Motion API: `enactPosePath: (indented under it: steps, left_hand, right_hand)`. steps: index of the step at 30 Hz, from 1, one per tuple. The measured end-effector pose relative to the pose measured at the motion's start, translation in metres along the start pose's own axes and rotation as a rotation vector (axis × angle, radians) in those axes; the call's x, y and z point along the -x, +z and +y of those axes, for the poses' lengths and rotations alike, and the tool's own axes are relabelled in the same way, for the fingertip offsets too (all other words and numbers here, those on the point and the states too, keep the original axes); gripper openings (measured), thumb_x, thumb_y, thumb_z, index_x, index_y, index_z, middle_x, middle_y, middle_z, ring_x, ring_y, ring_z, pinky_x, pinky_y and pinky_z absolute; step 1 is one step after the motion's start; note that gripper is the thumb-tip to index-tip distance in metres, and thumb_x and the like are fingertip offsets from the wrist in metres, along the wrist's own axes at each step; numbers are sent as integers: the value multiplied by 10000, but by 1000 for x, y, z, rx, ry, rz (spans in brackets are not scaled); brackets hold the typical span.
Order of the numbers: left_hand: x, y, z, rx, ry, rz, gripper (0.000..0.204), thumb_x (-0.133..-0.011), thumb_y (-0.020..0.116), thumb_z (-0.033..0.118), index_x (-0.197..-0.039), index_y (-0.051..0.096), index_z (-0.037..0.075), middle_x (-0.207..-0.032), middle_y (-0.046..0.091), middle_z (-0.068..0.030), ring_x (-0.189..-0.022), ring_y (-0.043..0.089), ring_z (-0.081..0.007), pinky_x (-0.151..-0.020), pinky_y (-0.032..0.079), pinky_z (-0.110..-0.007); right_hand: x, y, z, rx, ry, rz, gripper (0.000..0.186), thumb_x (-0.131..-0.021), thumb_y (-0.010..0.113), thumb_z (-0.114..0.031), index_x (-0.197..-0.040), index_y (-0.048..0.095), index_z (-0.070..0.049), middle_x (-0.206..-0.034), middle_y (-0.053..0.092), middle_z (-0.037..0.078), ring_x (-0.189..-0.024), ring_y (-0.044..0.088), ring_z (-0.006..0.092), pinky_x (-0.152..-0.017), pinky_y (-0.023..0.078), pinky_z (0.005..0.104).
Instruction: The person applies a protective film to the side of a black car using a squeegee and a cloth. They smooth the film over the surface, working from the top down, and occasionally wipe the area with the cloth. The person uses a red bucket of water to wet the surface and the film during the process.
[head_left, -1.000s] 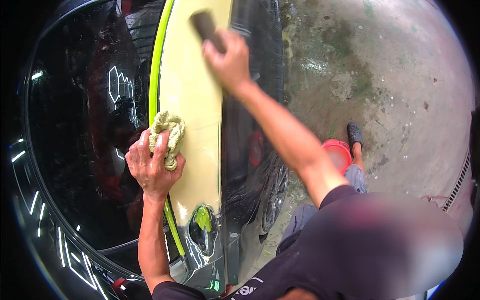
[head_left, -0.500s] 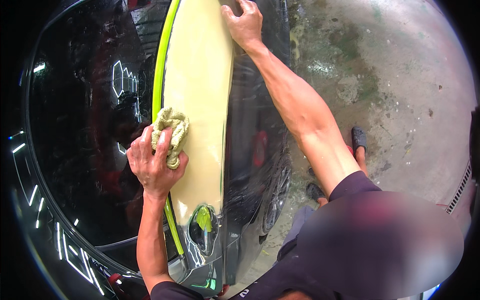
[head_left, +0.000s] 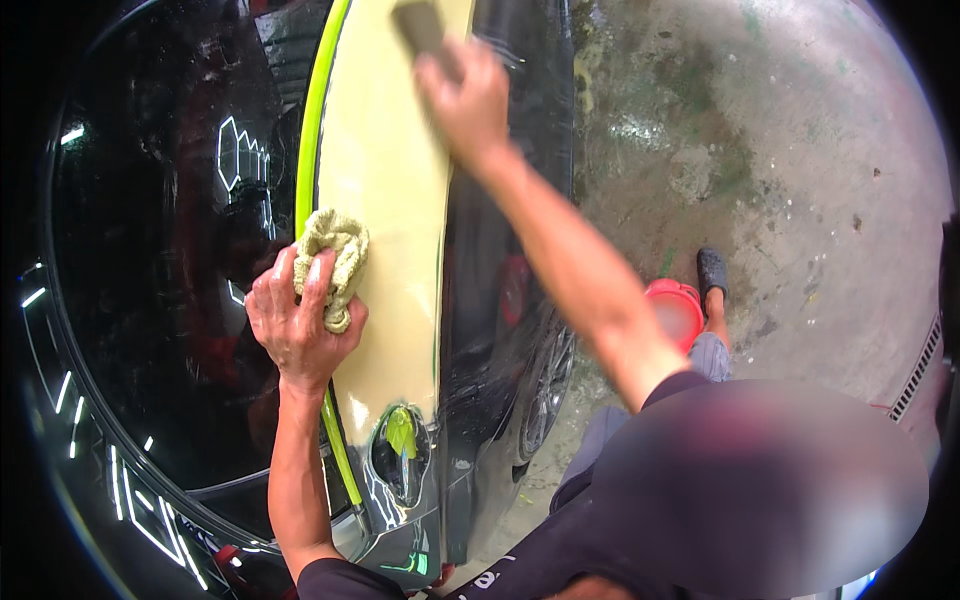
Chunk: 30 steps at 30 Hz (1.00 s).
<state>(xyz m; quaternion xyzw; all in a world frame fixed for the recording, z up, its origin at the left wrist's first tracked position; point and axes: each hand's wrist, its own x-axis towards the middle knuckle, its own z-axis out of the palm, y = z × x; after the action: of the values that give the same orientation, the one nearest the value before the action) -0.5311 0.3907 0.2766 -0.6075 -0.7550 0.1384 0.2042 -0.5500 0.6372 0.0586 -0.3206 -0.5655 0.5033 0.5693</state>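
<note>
My left hand (head_left: 300, 320) grips a crumpled pale yellow-green cloth (head_left: 338, 255), pressed at the left edge of a car's long beige side panel (head_left: 392, 290). Farther up the panel, my right hand (head_left: 472, 98) is closed round a dark, flat sanding block (head_left: 418, 28). Both that hand and the block are smeared by motion, and I cannot tell whether the block touches the surface. Bright green masking tape (head_left: 310, 150) lines the panel's left edge. More green tape covers part of the door handle (head_left: 401, 432) near the panel's lower end.
The dark, glossy car window (head_left: 150, 300) lies on the left, reflecting ceiling lights. A red bucket (head_left: 674, 312) with cloudy liquid stands by my right arm. A sandalled foot (head_left: 712, 272) rests on the stained concrete floor (head_left: 820, 200). A wheel (head_left: 545, 400) shows below the panel.
My right hand has come down and slightly left, bringing the sanding block into view. The red bucket now shows beside that arm. My left hand keeps its hold on the cloth.
</note>
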Motion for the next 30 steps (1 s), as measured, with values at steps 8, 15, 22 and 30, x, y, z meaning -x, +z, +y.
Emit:
enactPosePath:
  steps: [8,15,22,30]
  left_hand:
    - [-9,2,-3,0,24,44,577,-693,759,239,-1265,711,175,-1301,643,-145,-1079,646,-319,-913,474,-458]
    - [4,-5,-1,-19,1,26,559,-690,762,241,-1243,713,174,-1283,645,-139,-1058,643,-311,-903,472,-450]
    - [-3,-3,2,-19,4,24,557,-690,760,242,-1241,712,172,-1277,648,-131,-1058,642,-310,-910,472,-450]
    - [-7,-3,2,8,0,27,601,-688,758,193,-1286,703,179,-1304,650,-140,-1106,640,-319,-914,484,-451]
  right_hand:
    - [-72,10,33,75,40,149,455,-903,741,-280,-1193,719,71,-1145,712,278,-1046,690,402,-972,542,464]
    - [68,-11,-61,50,157,-38,482,-913,766,-228,-1320,693,19,-1169,643,233,-1118,614,377,-990,479,484]
    - [0,13,-9,141,220,122,510,-949,707,-311,-1308,676,51,-1186,649,260,-1118,625,409,-1033,476,504]
    - [-78,24,17,104,214,204,362,-905,691,-207,-1190,656,13,-1125,661,205,-1126,591,394,-1009,441,494]
